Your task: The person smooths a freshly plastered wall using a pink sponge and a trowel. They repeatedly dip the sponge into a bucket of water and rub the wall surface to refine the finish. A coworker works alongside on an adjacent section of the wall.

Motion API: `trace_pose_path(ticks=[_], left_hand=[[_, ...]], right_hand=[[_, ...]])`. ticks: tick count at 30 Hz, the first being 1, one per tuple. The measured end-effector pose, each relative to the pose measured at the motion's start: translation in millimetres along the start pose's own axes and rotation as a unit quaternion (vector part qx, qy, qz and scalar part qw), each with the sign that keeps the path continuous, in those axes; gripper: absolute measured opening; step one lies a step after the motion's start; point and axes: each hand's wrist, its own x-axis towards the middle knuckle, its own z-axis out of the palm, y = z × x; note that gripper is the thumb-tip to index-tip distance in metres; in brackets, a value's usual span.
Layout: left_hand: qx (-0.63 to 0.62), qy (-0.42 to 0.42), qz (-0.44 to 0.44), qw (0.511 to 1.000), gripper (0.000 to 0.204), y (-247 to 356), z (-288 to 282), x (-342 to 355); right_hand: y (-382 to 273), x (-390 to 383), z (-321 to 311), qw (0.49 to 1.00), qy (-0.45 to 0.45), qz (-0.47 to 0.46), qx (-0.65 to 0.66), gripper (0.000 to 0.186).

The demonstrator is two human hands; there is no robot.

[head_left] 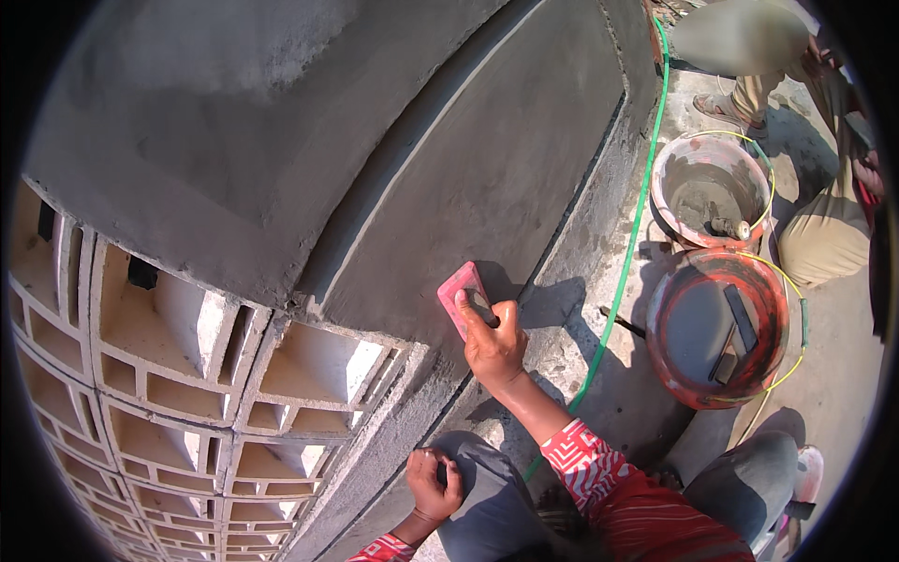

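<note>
My right hand (pixel 494 348) is wrapped round the dark handle of a small pink plastering float (pixel 458 281). The float's face lies against the smooth grey plastered wall (pixel 487 187), near the panel's lower end. My left hand (pixel 434 485) rests by my bent knee in grey trousers, its fingers curled in and nothing visible in them. A raised, light-edged ridge (pixel 421 150) runs along the plaster to the left of the float.
Pale ventilation blocks (pixel 178 403) form a lattice at lower left. A green hose (pixel 629 262) runs along the wall's base. To the right stand a bucket of grey mortar (pixel 663 178) and a red bucket (pixel 663 361) holding murky water and tools. Another person's leg (pixel 824 239) is beside them.
</note>
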Motion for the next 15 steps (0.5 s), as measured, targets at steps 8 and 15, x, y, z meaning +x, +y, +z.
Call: trace_pose_path(ticks=[8, 15], left_hand=[[0.002, -0.011, -0.002, 1.0, 0.009, -4.6, 2.8, -1.4], [-0.012, -0.021, 0.001, 1.0, 0.012, -11.8, 8.5, -8.4]], right_hand=[[-33.6, -13.4, -2.9, 0.998, -0.021, 0.049, 0.037, 0.054], [-10.6, 68.0, -5.2, 0.998, 0.051, 0.036, -0.014, 0.068]])
